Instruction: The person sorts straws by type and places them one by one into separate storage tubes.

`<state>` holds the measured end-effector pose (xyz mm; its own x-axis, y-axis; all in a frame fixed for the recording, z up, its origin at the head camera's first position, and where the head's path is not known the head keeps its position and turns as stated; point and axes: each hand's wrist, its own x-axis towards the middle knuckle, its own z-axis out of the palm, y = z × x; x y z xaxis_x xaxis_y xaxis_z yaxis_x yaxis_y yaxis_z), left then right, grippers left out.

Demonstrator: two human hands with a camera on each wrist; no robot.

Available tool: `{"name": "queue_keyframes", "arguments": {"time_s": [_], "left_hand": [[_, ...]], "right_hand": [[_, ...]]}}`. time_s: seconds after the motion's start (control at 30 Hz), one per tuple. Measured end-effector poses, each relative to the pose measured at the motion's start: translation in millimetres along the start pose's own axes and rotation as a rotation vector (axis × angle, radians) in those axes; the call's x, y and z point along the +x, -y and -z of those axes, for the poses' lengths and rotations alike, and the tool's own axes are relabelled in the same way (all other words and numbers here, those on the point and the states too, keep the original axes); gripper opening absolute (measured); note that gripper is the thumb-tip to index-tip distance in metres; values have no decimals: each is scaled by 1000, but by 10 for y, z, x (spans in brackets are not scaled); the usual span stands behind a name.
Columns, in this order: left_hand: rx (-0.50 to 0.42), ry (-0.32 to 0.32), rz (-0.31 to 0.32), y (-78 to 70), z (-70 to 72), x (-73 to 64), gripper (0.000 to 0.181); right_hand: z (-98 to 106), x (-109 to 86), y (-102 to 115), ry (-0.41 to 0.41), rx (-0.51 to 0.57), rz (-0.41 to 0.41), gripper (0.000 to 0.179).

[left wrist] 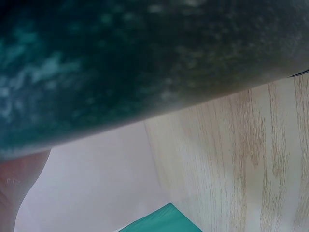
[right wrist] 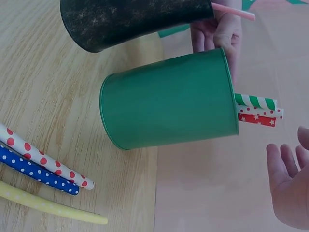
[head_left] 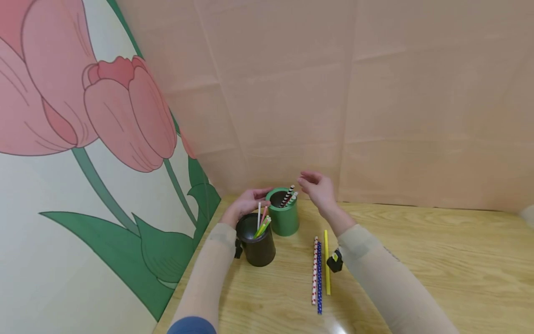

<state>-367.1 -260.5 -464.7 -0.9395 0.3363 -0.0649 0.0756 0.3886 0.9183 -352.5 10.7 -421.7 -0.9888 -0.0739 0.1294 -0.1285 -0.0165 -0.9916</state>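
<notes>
My left hand point(head_left: 245, 204) holds the far left side of a green can point(head_left: 285, 223) near its rim, thumb in front and fingers behind. Paper straws stand in that can: one black-and-white striped point(head_left: 287, 196), one green-and-white striped point(right wrist: 256, 101), one white with red dots point(right wrist: 266, 112) and one red with white stars point(right wrist: 257, 120). Just right of the can's rim, my right hand point(head_left: 320, 189) is raised, fingers loosely bent and holding nothing. Nearer to me is a black can point(head_left: 260, 253) with a white straw point(head_left: 259, 214), a pink straw point(right wrist: 234, 10) and green-yellow ones point(head_left: 263, 227).
On the wooden table point(head_left: 417, 260), a red-dotted white straw point(head_left: 314, 273), a blue dotted straw point(head_left: 320, 283) and a yellow straw point(head_left: 327, 264) lie side by side below my right forearm. A beige cloth point(head_left: 292, 93) hangs behind; a tulip-painted wall point(head_left: 46, 260) borders the left.
</notes>
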Motion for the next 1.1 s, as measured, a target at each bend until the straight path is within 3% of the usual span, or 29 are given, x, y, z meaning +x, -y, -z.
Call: {"name": "queue_keyframes", "arguments": {"time_s": [0.6, 1.1], "left_hand": [[16, 26, 0, 1, 13, -61, 58], [1, 19, 1, -8, 6, -74, 58]], "right_hand": [[113, -143, -220, -43, -5, -20, 45], [351, -322, -497, -4, -74, -83, 45]]}}
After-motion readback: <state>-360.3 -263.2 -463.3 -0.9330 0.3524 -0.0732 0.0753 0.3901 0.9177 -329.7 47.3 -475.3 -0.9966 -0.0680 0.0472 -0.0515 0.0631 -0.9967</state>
